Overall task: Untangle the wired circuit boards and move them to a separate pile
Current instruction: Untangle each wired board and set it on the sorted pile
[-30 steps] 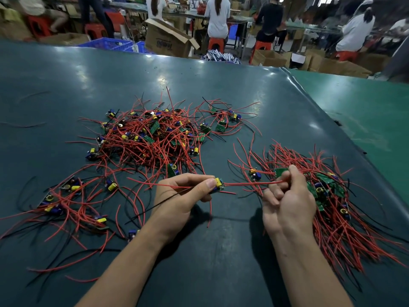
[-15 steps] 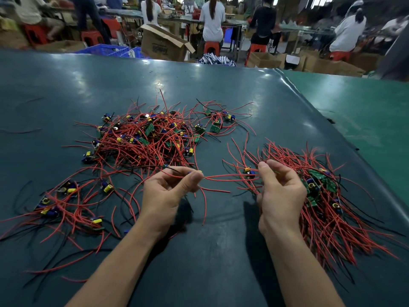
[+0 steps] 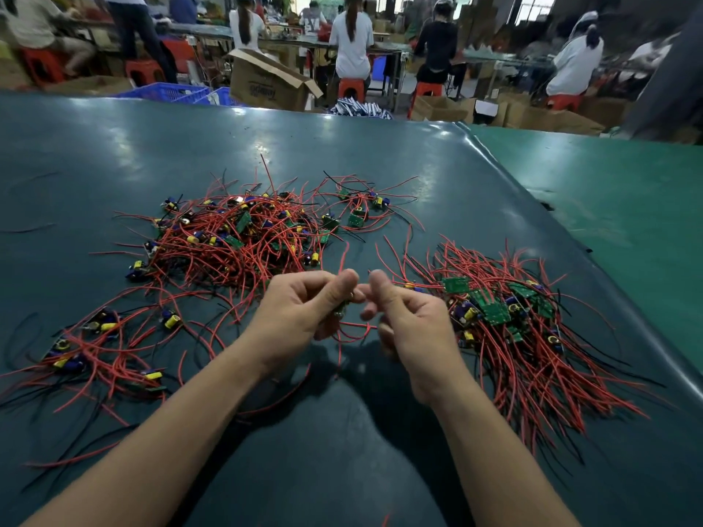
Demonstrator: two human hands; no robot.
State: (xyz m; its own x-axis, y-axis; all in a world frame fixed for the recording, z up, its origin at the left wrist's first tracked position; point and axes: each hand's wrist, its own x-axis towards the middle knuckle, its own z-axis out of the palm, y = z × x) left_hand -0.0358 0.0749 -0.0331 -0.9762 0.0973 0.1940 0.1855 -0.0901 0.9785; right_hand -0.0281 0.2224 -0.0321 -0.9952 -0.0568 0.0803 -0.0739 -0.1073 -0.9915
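The two hands have drawn together since a moment ago, when they were stretched apart along a taut red lead; now their thumbs nearly meet above the near middle of the table (image 3: 380, 154). The left hand (image 3: 300, 317) has its fingers curled round a small circuit board (image 3: 341, 311), only a green sliver of it peeking out below the thumb. The right hand (image 3: 409, 321) is curled too, thumb up, fingers bent inward; motion blur hides whether it pinches anything, so I cannot tell. Red wires (image 3: 352, 336) trail down from between the hands, looping onto the dark green surface.

To the left and beyond the hands lies the tangled pile (image 3: 236, 241), boards with yellow and blue parts knotted in red and black leads, spreading toward the left edge in a looser scatter (image 3: 95, 348). To the right, near the table's right edge, sits the sorted pile (image 3: 506, 317), its green boards grouped and its wires fanned toward the near side. Past the far edge stand an open cardboard box (image 3: 266, 83) and people seated on red stools (image 3: 352, 87).
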